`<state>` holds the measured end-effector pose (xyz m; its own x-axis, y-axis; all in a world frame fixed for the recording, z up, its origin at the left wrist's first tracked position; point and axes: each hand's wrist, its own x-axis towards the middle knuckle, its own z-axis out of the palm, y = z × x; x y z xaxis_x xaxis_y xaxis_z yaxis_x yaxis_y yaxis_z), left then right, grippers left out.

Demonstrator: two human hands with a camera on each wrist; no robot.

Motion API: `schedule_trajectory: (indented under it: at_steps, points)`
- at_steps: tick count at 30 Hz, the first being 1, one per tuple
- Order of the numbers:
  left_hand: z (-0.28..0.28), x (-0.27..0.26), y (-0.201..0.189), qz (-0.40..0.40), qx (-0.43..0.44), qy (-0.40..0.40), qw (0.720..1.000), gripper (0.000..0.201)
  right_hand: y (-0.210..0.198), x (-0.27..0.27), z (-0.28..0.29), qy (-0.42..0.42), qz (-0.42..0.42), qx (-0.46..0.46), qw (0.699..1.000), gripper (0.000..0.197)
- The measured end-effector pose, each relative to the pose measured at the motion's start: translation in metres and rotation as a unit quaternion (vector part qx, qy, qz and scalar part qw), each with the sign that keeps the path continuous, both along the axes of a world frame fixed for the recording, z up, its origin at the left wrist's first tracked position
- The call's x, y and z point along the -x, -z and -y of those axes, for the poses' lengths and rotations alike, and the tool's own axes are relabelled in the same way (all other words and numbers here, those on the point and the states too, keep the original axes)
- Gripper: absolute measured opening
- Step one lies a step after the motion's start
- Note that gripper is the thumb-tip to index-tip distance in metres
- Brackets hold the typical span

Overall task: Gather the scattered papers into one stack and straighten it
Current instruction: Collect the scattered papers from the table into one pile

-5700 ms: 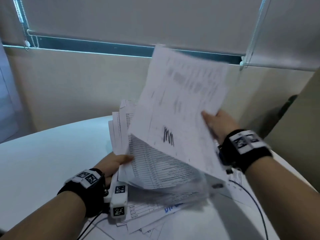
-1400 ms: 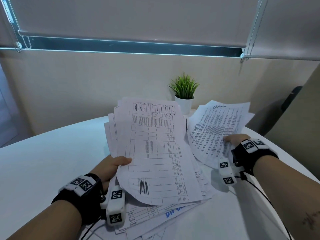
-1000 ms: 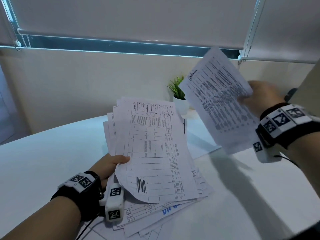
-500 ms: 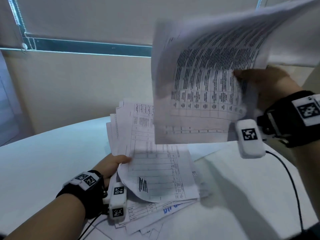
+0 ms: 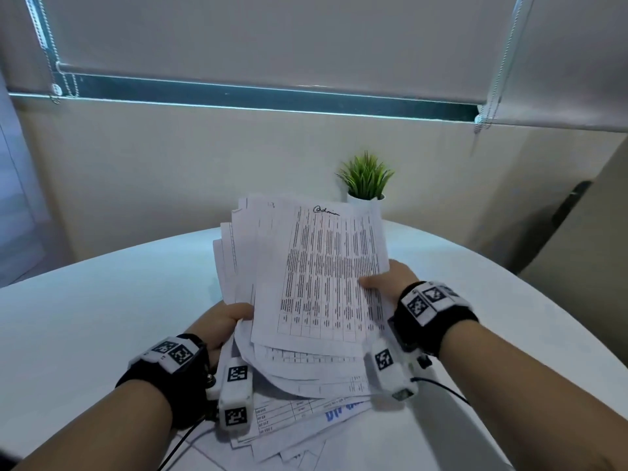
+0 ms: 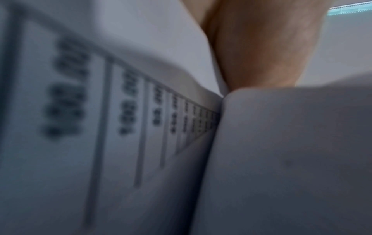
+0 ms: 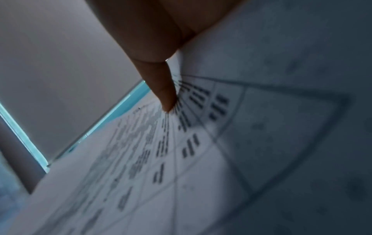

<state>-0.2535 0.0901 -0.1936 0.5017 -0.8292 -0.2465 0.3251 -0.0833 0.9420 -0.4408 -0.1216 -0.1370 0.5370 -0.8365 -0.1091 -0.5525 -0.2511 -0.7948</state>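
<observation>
An uneven stack of printed papers (image 5: 316, 273) is held tilted above the white round table (image 5: 102, 300). My left hand (image 5: 224, 321) grips the stack's left edge, thumb on top. My right hand (image 5: 387, 280) pinches the right edge of the top sheet, a table page with handwriting at its head, lying on the stack. In the right wrist view the thumb (image 7: 161, 89) presses on that printed sheet (image 7: 161, 159). The left wrist view is filled by blurred sheets (image 6: 100, 127) and part of the hand (image 6: 261, 47). More loose sheets (image 5: 306, 413) lie under the stack near me.
A small green plant in a white pot (image 5: 365, 185) stands at the table's far edge, just behind the papers. A beige wall and a lowered roller blind (image 5: 272, 39) are beyond. Cables from the wrist cameras trail over the table near me.
My right hand brought the sheet it had lifted high on the right down onto the stack in my left hand. The left hand stayed on the stack's left edge.
</observation>
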Motion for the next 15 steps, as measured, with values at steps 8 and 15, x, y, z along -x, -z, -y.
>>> schedule_trajectory:
  at_steps: [8,15]
  points:
    - [-0.004,-0.002,0.002,-0.041,0.011,0.012,0.999,0.038,0.006,0.003,-0.006,0.022,0.041,-0.103,0.994,0.074]
    - [-0.001,-0.006,0.0,-0.084,0.05,-0.001,0.995,0.066,0.013,-0.007,-0.015,0.002,-0.024,-0.016,1.0,0.085]
